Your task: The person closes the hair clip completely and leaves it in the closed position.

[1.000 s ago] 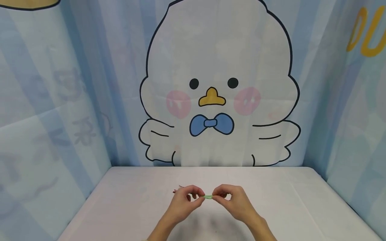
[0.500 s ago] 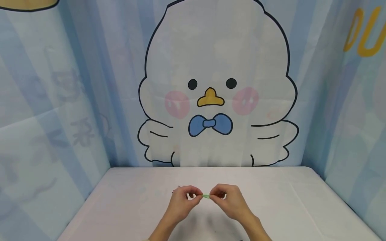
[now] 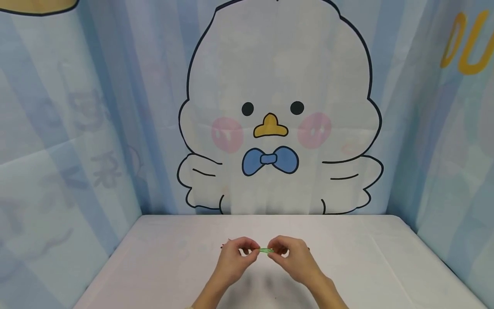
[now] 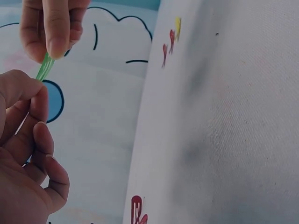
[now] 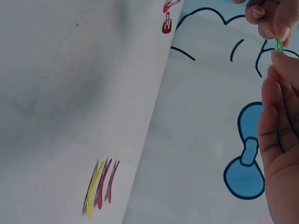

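Note:
A small green snap hair clip (image 3: 265,250) is held above the white table between both hands. My left hand (image 3: 235,259) pinches its left end between thumb and forefinger, the other fingers curled loosely. My right hand (image 3: 295,259) has its thumb and forefinger at the opposite end. In the left wrist view the green clip (image 4: 45,68) spans the short gap between the fingertips of the two hands. The right wrist view shows only a short stretch of the green clip (image 5: 279,45), its ends covered by fingers.
On the white table (image 3: 173,257), red hair clips (image 4: 136,207) lie beyond my left hand. A yellow clip (image 5: 95,189) and two dark red clips (image 5: 102,184) lie side by side beyond my right hand. A curtain (image 3: 278,184) with a cartoon bird hangs behind the table's far edge.
Both hands have shifted slightly left since a second ago and stay close together on the green hair clip. Slightly more of the clip shows by the right fingertips than half a second ago.

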### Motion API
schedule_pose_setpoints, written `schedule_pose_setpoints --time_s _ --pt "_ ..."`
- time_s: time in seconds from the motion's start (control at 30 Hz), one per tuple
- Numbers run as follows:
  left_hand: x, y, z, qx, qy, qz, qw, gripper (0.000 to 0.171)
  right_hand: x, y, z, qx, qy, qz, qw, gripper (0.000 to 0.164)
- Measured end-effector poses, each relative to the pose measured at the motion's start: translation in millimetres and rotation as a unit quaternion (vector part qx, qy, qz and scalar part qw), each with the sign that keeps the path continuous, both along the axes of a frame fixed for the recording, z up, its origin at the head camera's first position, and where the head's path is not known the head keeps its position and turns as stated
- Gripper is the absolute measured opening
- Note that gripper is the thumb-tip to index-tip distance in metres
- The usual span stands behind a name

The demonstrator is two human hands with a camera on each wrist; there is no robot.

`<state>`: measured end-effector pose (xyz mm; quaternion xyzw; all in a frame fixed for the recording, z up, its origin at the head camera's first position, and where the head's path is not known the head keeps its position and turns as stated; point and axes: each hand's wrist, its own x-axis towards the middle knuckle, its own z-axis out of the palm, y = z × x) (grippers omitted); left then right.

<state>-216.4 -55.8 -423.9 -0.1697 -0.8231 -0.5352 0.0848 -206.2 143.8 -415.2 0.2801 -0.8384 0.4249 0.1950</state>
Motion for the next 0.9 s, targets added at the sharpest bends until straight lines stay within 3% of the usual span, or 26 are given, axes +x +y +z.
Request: schedule_pose_setpoints --time_s 0.37,0.67,0.9 --pt "0.1 1.1 2.6 0.014 -0.013 -0.003 0.9998 0.006 -0.3 -1.0 -3.8 0.017 0.071 -0.003 0.997 0.028" --pt "-3.0 -2.7 0.2 0.010 -0.015 -0.029 0.9994 0.010 -3.5 2.1 -4.9 0.026 0.067 -0.009 0.997 0.026" --pt "-7.0 -8.6 -5.1 0.009 0.007 -0.043 0.9990 0.014 -7.3 6.4 -7.1 0.030 0.053 -0.008 0.998 0.026"
